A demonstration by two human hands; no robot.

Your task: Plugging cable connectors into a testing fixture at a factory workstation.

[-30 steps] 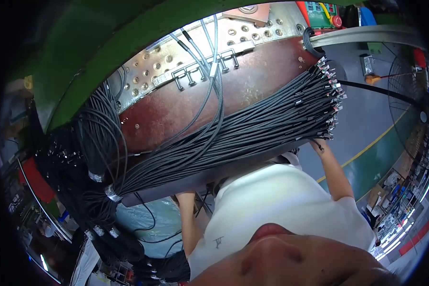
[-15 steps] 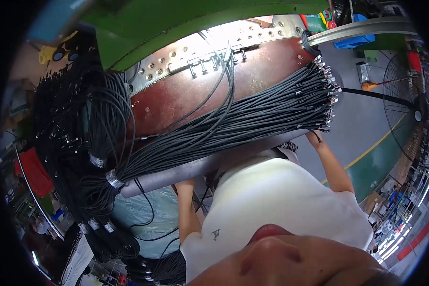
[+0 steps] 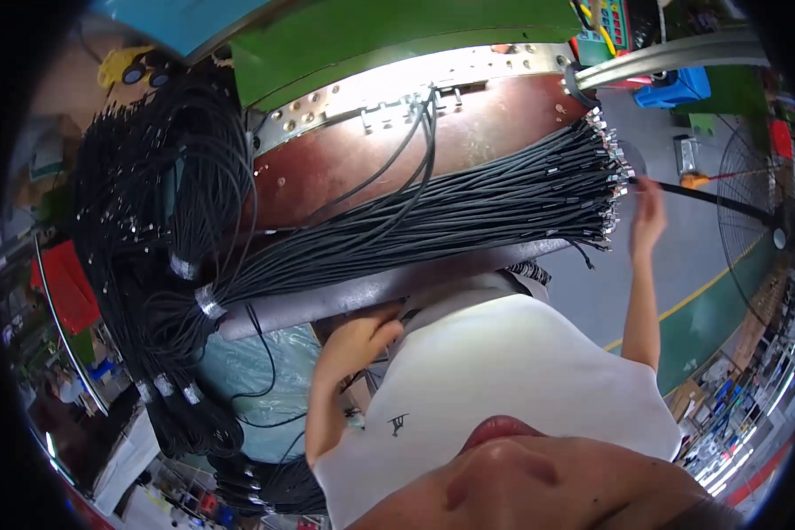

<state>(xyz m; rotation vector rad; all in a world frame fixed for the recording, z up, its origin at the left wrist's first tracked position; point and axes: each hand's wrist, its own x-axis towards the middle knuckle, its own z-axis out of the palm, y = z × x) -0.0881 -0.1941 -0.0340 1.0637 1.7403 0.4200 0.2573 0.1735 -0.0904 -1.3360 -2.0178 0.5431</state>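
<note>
We have the dark cable bundle (image 3: 433,215) lying along the brown counter (image 3: 318,172), our right hand (image 3: 649,216), fingers extended, just beside its silvery connector ends (image 3: 611,168), and our left hand (image 3: 355,343) (whose grip we cannot tell) well apart, by the counter's near edge.

Black cables (image 3: 450,221), silver-bound at left, fan rightward across the brown tabletop (image 3: 327,168).
</note>
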